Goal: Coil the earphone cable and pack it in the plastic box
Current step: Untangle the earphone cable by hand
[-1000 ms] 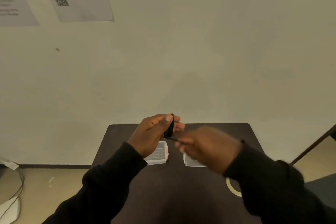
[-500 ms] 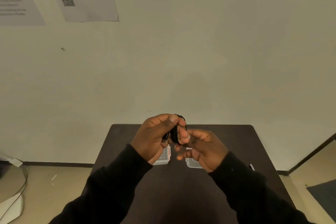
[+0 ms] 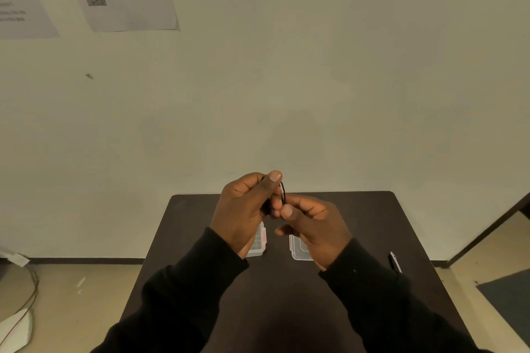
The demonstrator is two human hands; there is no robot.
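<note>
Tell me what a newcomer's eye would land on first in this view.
First, the two hands meeting above the dark table: the left hand pinches a black earphone cable, and the right hand grips its end. Next, two clear plastic box halves lie on the table beneath them.

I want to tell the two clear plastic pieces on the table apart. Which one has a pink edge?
The left piece, showing beside the left hand, has the pink edge; the right piece looks plain and clear.

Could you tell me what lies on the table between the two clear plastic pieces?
Nothing: in the head view, bare dark table separates the left piece from the right piece.
</note>
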